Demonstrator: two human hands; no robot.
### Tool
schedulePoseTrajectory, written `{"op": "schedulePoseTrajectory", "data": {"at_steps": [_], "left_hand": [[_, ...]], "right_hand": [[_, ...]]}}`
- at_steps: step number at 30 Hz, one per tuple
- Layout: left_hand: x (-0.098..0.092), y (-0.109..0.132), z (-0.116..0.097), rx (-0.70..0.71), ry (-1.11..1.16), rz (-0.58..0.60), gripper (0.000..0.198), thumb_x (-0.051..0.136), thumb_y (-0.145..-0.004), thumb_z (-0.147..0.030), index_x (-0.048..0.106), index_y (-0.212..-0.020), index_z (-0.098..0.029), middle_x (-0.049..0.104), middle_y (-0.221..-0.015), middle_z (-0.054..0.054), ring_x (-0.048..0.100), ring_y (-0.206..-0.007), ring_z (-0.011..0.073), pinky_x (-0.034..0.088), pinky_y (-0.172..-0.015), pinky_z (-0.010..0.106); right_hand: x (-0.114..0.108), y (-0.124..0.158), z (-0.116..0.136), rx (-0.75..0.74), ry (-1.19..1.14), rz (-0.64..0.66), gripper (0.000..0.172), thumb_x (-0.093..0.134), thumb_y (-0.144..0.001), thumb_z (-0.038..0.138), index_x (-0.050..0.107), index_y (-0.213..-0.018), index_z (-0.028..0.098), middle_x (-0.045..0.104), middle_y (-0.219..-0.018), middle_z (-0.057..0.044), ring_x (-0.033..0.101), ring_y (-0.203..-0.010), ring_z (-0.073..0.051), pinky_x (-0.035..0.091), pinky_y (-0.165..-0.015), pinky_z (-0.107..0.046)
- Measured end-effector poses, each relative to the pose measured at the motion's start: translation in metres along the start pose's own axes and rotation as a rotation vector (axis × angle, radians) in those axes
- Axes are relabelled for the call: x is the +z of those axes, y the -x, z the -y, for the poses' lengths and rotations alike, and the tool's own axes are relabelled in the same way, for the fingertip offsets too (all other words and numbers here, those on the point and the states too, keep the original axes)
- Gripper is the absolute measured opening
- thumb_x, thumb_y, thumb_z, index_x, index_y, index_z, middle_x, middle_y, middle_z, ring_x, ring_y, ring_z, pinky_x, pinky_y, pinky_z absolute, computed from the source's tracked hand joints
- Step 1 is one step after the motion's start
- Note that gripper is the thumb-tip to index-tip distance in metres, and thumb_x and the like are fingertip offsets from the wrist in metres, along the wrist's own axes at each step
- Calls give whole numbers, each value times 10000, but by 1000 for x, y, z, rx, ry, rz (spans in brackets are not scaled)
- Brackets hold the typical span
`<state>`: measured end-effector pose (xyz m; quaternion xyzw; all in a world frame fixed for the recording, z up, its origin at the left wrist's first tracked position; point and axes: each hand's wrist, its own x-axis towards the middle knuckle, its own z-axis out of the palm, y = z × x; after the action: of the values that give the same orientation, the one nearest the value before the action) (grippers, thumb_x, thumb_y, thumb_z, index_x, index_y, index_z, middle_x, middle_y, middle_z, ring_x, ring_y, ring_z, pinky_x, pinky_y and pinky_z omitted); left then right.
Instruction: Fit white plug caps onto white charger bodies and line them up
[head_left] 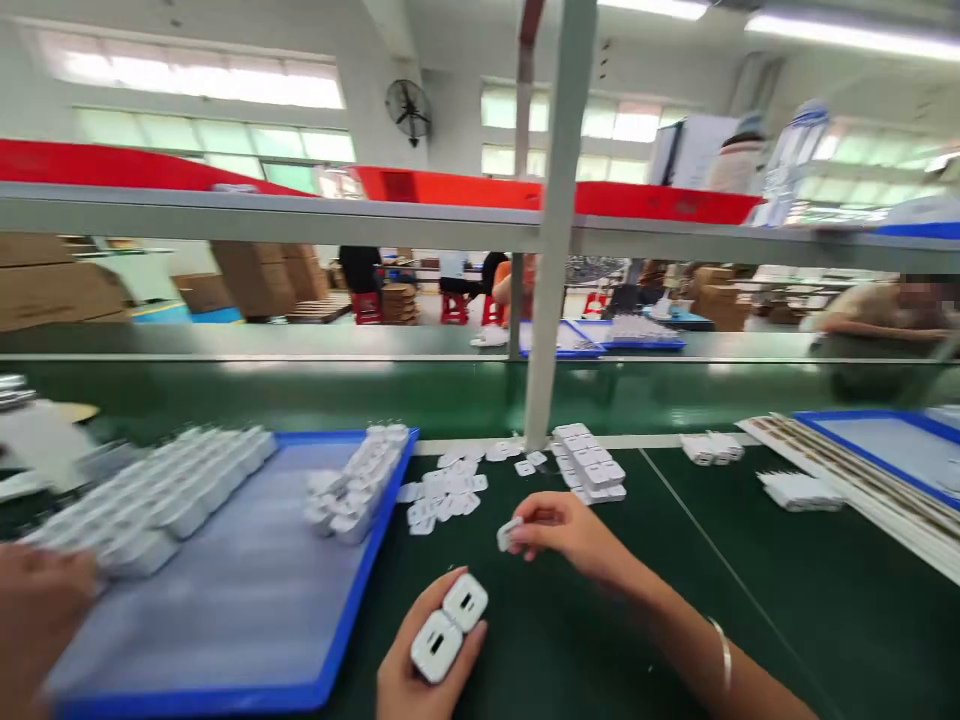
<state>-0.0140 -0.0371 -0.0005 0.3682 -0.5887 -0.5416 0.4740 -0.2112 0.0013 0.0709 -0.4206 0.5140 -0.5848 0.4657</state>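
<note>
My left hand [409,675] is low in the middle, closed round two white charger plugs [448,625] held side by side with their port faces up. Just above it, my right hand [564,532], with a bangle on its wrist, pinches a small white piece [508,534] at the fingertips. Loose small white pieces [444,493] lie scattered on the green mat beyond both hands. A short stack of white plugs [590,463] sits behind my right hand.
A blue tray [358,620] on the left carries rows of white plugs [161,490]. Another person's blurred hand [34,612] rests at its near left corner. A white post [551,300] rises behind the mat. More trays [885,450] lie right; a conveyor and seated people are beyond.
</note>
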Motion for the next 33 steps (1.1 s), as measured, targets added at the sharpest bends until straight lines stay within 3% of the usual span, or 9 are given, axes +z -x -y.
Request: {"op": "schedulePoseTrajectory", "data": {"at_steps": [2,5,8,13,21,33], "left_hand": [[0,2,-1,34,8,16,426,772,-688,-396,734,-1055,-185,699,-1121,89,652,-1037,238,503,-954,277],[-3,4,1,84,13,53,351,731,-720,-295,732,-1050,-176,679,-1138,101,637,-1056,231,502,-944,279],[-5,7,4,110,25,94,348,730,-721,-250,725,-1061,-173,666,-1145,108,631,-1064,236,503,-949,302],[-7,6,11,195,8,168,366,758,-729,-248,714,-1088,-199,658,-1135,98,646,-1031,236,546,-873,304],[-8,5,5,219,-23,181,349,760,-733,-198,723,-1080,-218,656,-1107,87,669,-976,206,568,-810,264],[-7,6,-1,227,-31,191,341,755,-733,-165,723,-1063,-246,660,-1098,60,667,-976,184,562,-803,238]], "right_hand": [[4,7,0,25,29,58,311,809,-698,377,664,-796,120,656,-742,-29,509,-586,-74,354,-506,-190],[12,15,-2,79,144,147,291,720,-799,411,632,-813,134,613,-625,-7,446,-493,-65,231,-422,-190],[23,22,-5,106,185,239,318,673,-840,446,587,-866,141,614,-585,-5,469,-463,-75,258,-425,-191],[34,25,-10,123,200,250,285,695,-831,373,550,-924,146,630,-589,8,494,-485,-81,305,-446,-180],[34,23,-16,161,171,264,240,697,-814,263,591,-992,141,621,-566,25,497,-471,-78,323,-443,-174],[32,23,-15,170,158,258,282,695,-823,325,599,-990,120,618,-573,11,486,-472,-71,319,-443,-170]]}}
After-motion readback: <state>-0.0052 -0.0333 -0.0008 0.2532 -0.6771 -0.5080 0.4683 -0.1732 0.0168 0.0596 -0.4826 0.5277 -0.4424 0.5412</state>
